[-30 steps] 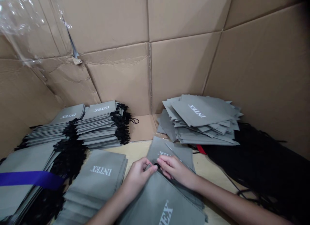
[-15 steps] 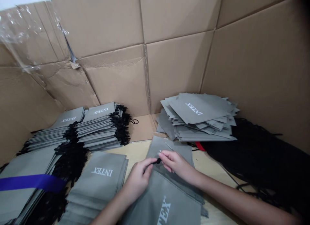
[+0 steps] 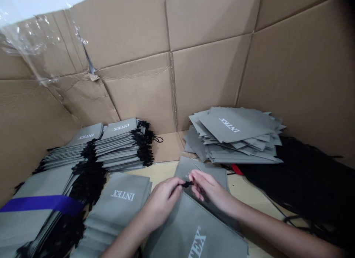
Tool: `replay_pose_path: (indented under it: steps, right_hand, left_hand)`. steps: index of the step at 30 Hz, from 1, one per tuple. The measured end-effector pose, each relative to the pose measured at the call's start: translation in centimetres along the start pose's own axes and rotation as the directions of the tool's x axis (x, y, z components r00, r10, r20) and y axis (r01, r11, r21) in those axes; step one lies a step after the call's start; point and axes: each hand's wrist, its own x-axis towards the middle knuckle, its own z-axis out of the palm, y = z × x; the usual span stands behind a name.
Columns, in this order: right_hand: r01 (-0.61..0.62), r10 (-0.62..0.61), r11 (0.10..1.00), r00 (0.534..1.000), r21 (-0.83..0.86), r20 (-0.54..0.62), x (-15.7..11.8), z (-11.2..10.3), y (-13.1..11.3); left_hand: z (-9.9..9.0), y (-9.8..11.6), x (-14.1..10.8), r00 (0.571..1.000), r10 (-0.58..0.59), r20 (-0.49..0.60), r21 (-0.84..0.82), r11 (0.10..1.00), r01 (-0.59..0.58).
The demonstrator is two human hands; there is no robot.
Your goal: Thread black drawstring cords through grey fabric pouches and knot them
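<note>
My left hand (image 3: 165, 197) pinches a black knotted cord (image 3: 186, 184) between thumb and forefinger. At the cord's other end, my right hand (image 3: 212, 191) has its fingers closed. A thin metal rod like a needle (image 3: 198, 167) sticks up from behind the right fingers; its lower end is hidden. Beneath both hands lies a grey drawstring bag (image 3: 180, 224) with white INTEX lettering, partly cut off by the lower edge. Another grey bag piece (image 3: 184, 164) lies flat behind it, under the right hand.
Left of my hands is a small pile of grey bags (image 3: 119, 210). Further left stand corded stacks (image 3: 122, 147), one under a purple band (image 3: 41, 204). A loose bag pile (image 3: 238, 128) and a black cord bundle (image 3: 305, 180) lie right. Cardboard walls (image 3: 138, 91) surround the table.
My hands have moved slightly apart, and more of the black cord shows between them. The whole view has shifted a little, so everything sits further right.
</note>
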Motion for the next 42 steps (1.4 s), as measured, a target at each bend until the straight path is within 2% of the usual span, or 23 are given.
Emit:
replay_pose_path:
  steps: [2, 7, 9, 12, 16, 21, 29, 33, 35, 38, 42]
  right_hand:
    - [0.064, -0.064, 0.997, 0.998, -0.051, -0.002, -0.1, 0.0, -0.4]
    - [0.178, -0.150, 0.938, 0.982, -0.296, 0.116, -0.5, 0.7, -1.1]
    - [0.194, -0.172, 0.914, 0.981, -0.356, 0.093, -0.6, 0.9, -1.2]
    - [0.161, -0.155, 0.912, 0.987, -0.376, 0.047, -0.7, 1.0, -1.0]
    - [0.134, -0.138, 0.939, 0.990, -0.316, 0.010, -0.6, 1.0, -1.1]
    - [0.025, -0.026, 0.996, 1.000, -0.088, -0.006, -0.5, 1.1, -1.9]
    - [-0.145, 0.145, 0.981, 0.989, 0.128, 0.013, -0.5, 0.0, -1.8]
    - [-0.185, 0.180, 0.981, 0.981, 0.058, 0.074, -0.1, -0.3, -2.2]
    - [-0.185, 0.177, 0.978, 0.980, 0.098, 0.090, 0.2, -0.4, -2.2]
    - [-0.152, 0.144, 0.971, 0.988, 0.183, 0.054, 0.8, -0.5, -1.7]
    - [-0.074, 0.073, 0.993, 0.997, 0.090, 0.015, 1.3, -0.4, -0.9]
  left_hand:
    - [0.1, 0.0, 0.0, 1.000, -0.017, 0.027, -0.081, 0.997, 0.019]
    - [0.7, -0.4, 0.0, 0.998, -0.035, 0.049, -0.296, 0.954, 0.048]
    - [0.8, -0.4, 0.0, 0.997, -0.048, 0.056, -0.343, 0.937, 0.065]
    - [0.6, -0.4, 0.1, 0.993, -0.116, 0.023, -0.300, 0.947, 0.117]
    - [0.4, -0.2, 0.2, 0.992, -0.125, 0.013, -0.234, 0.964, 0.125]
    - [0.6, 0.1, 0.1, 0.996, -0.092, 0.023, -0.206, 0.974, 0.094]
    - [0.4, 0.4, 0.0, 0.998, -0.067, 0.017, -0.131, 0.989, 0.069]
    - [0.5, 0.2, 0.2, 0.990, -0.110, 0.093, -0.225, 0.966, 0.128]
    - [0.7, 0.0, 0.3, 0.985, -0.131, 0.114, -0.291, 0.943, 0.159]
    - [1.1, -0.2, 0.6, 0.980, -0.178, 0.094, -0.387, 0.900, 0.201]
    - [1.5, -0.9, 0.9, 0.977, -0.204, 0.058, -0.453, 0.867, 0.208]
